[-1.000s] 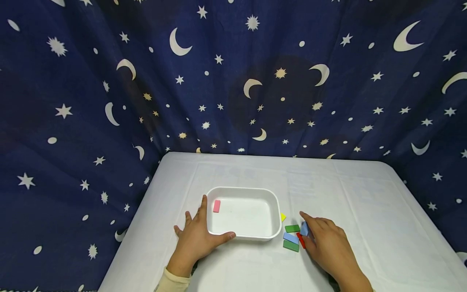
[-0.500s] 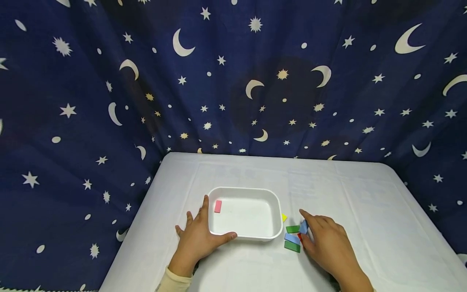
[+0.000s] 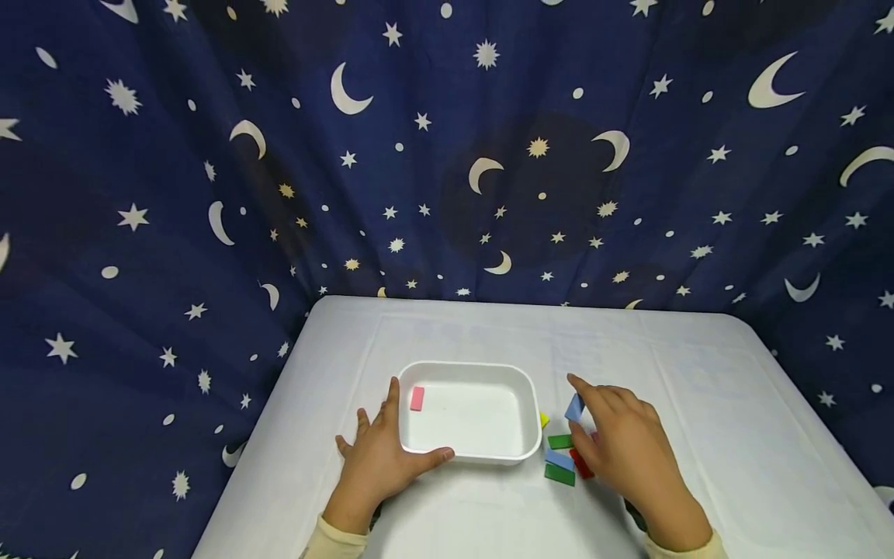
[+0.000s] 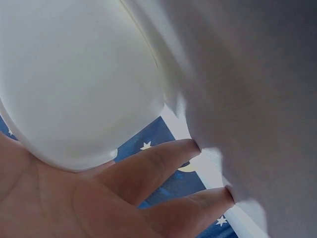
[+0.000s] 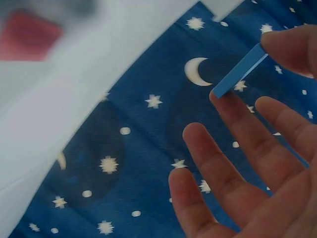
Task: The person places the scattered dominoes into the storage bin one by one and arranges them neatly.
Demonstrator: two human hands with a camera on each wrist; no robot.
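Only one pink block in the tray against that wide-spread left hand; right hand pinches a blue block, loose blocks nearby probably left to go.

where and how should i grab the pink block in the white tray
I'd pinch the pink block by its two short ends, from above and the right. It lies flat, one long side close to the white tray's left wall, so fingers may fit poorly there. Bare tray floor lies to its right, while the left hand is at the tray's left side.
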